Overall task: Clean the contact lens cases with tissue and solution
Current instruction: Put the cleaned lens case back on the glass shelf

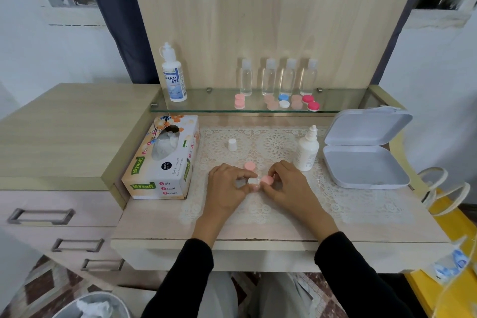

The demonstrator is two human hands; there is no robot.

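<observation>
Lens case [254, 181]: over lace mat [284, 204], mid-desk, held between both hands.
Left hand [227, 188]: fingers curled, pinched white end of case.
Right hand [286, 183]: fingers curled, pinched pink lid [267, 179].
Spare pink lid [249, 166]: on mat, just behind fingers.
Solution bottle [306, 152]: upright, near right hand.
Tissue box [160, 162]: left of hands.

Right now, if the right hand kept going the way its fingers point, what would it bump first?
Probably the left hand. The right hand pinches the pink cap on the lens case that the left hand holds, so their fingers look almost touching.
</observation>
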